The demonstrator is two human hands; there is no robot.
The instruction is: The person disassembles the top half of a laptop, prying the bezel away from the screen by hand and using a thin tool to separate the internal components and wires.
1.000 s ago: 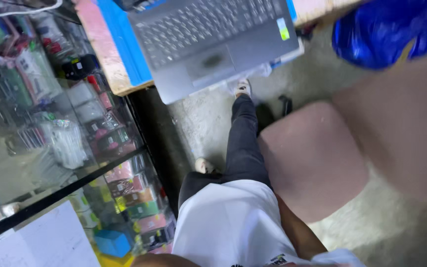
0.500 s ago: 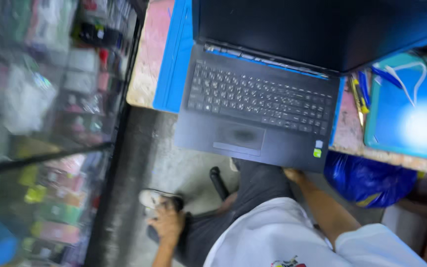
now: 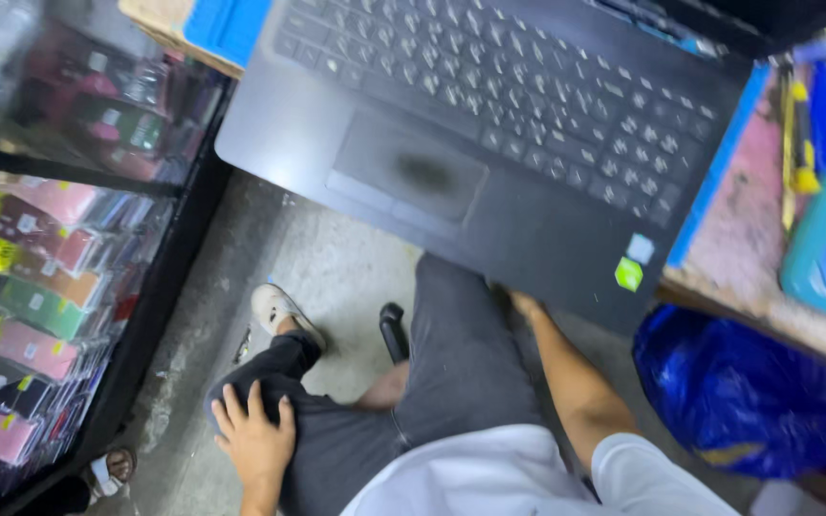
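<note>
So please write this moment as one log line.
left hand: rests on knee | right hand: under laptop edge | laptop: open

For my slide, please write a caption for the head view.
Seated person's right hand reaches under an open dark laptop; left hand rests on the knee.

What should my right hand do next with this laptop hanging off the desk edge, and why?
Probably slide the laptop back onto the desk. Its front part, touchpad included, overhangs the edge above your lap, and only your right hand reaches its underside; the fingers are hidden beneath it. Your left hand rests flat on your knee, free to help steady.
</note>
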